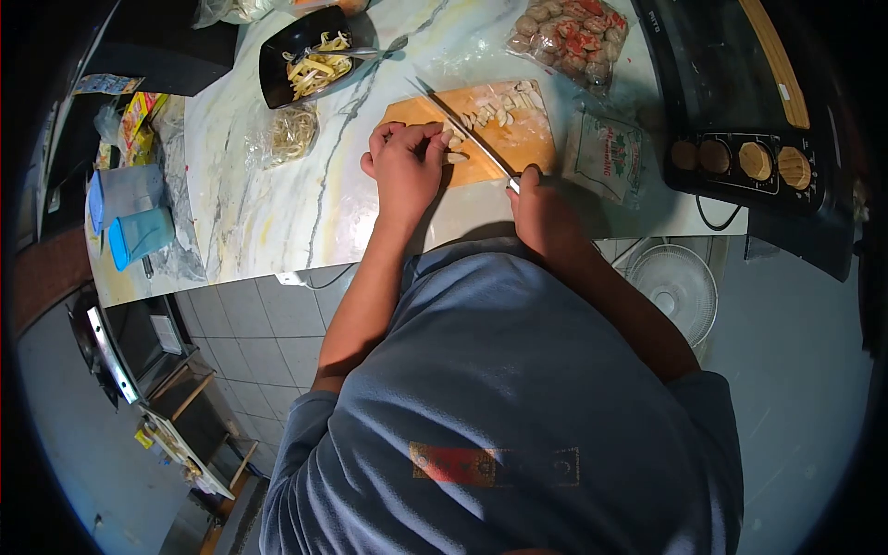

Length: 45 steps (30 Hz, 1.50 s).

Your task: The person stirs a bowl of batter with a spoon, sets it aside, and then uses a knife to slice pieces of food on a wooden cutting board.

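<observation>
Pale, small pieces of food (455,146) lay at the near edge of an orange cutting board (523,139) on the marble counter (277,203), and the left hand (405,166) pressed down on them with fingers curled, fingertips touching the pieces. Across the board ran the long blade of a knife (462,125), its tip pointing toward the far left and its edge just beside the left fingertips; the right hand (541,208) was clenched around the handle at the board's near right corner. More cut pieces (495,106) lay scattered on the far half of the board. Beyond the board sat a clear bag of reddish and beige balls (572,37), and to its right lay a printed packet (606,153). Farther left stood a black dish of pale strips (310,65) with a spoon (375,51) resting on its rim, and near it a bag of noodles (291,134). A dark oven with round knobs (740,157) stood at the counter's right end.
</observation>
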Each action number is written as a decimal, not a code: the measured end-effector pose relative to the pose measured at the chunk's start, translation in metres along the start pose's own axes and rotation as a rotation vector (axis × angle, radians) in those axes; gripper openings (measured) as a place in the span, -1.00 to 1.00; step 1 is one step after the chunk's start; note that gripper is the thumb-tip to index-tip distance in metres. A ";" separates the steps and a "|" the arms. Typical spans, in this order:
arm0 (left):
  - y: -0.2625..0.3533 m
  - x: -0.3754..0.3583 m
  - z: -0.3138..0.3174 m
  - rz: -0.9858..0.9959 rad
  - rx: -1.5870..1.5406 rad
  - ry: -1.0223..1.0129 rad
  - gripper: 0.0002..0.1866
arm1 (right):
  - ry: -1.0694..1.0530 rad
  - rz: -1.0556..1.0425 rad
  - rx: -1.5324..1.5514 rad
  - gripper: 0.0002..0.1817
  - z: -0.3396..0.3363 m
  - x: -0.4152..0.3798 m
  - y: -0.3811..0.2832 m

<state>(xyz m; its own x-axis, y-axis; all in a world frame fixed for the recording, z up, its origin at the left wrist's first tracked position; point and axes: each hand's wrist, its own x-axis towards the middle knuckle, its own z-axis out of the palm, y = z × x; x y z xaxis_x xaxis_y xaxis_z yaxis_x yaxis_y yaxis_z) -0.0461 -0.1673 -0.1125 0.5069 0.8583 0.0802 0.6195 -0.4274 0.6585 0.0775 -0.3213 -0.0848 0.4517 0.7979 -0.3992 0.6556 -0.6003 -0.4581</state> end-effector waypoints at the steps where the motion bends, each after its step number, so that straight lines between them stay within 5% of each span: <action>1: 0.000 0.000 -0.001 -0.003 0.003 -0.009 -0.77 | 0.026 -0.017 -0.029 -0.69 0.000 0.000 0.001; 16: 0.001 0.001 -0.001 0.014 -0.033 0.004 -0.82 | 0.200 -0.076 0.096 -0.66 -0.002 -0.018 -0.003; 45: -0.004 0.002 -0.002 0.000 -0.014 -0.048 -0.74 | 0.064 -0.011 -0.004 -0.68 -0.002 -0.009 -0.008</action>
<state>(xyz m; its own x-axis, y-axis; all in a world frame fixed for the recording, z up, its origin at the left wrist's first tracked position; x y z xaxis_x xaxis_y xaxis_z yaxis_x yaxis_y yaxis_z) -0.0490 -0.1636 -0.1137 0.5355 0.8434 0.0441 0.6110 -0.4229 0.6692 0.0692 -0.3238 -0.0764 0.4822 0.8064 -0.3424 0.6630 -0.5914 -0.4590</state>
